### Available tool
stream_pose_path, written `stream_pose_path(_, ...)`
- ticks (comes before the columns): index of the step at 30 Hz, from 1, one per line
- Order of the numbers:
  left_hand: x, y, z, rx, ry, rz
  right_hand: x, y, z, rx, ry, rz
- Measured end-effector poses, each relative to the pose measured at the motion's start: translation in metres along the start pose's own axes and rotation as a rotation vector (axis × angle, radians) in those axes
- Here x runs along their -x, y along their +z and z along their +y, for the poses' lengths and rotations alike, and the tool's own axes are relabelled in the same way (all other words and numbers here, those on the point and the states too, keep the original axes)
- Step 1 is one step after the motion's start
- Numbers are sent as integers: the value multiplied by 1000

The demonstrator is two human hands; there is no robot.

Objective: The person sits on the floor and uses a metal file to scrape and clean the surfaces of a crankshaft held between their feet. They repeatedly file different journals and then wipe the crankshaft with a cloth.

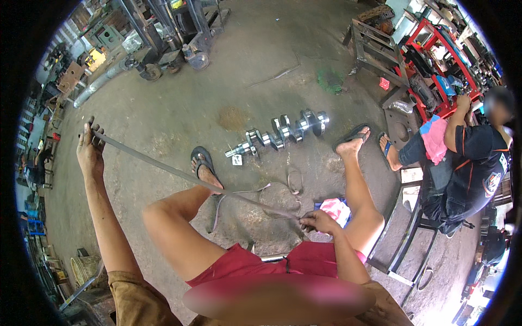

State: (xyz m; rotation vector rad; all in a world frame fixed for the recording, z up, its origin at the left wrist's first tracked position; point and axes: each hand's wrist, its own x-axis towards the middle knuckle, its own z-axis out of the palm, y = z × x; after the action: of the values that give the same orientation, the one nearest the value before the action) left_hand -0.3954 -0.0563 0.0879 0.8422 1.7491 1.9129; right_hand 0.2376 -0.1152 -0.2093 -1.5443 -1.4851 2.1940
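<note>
A long narrow grey strip (163,169) stretches slantwise in front of me. My left hand (91,146), raised at the far left, grips its upper end between thumb and fingers. Low over my lap, my right hand (319,222) pinches it near the right end. Beyond the strip a shiny metal crankshaft (278,133) lies on the floor, with a small white tag (237,160) at its left end. A thin strap (261,188) lies in loose loops on the floor between my sandalled feet. Pink cloth (335,210) lies beside my right hand.
A person (478,146) in a dark shirt sits at right beside a red metal rack (454,70) filled with parts. A metal frame (405,239) stands near my right leg. Heavy lifting equipment (174,32) stands at the far left. A bucket (84,269) is at lower left.
</note>
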Motion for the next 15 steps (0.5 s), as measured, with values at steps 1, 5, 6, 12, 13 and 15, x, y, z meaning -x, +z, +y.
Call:
stream_pose_path(1, 0, 2, -3, -29, -14, -20, -7, 6, 7, 34, 15, -31)
stream_pose_path(5, -4, 14, -49, -256, -142, -112, -28, 15, 25, 383, 69, -125)
stream_pose_path(6, -5, 15, -68, -317, -133, -213, -30, 14, 28, 518, 57, -140)
stream_pose_path(12, -12, 34, -188, -1436, -772, -744, -44, -1, 20, 941, 164, -91)
stream_pose_path(13, -15, 48, -204, -1391, -713, -820, -46, -4, 11, 893, 170, -7)
stream_pose_path(15, -19, 97, -238, -1358, -426, -970, -53, -5, -15, 862, 90, 47)
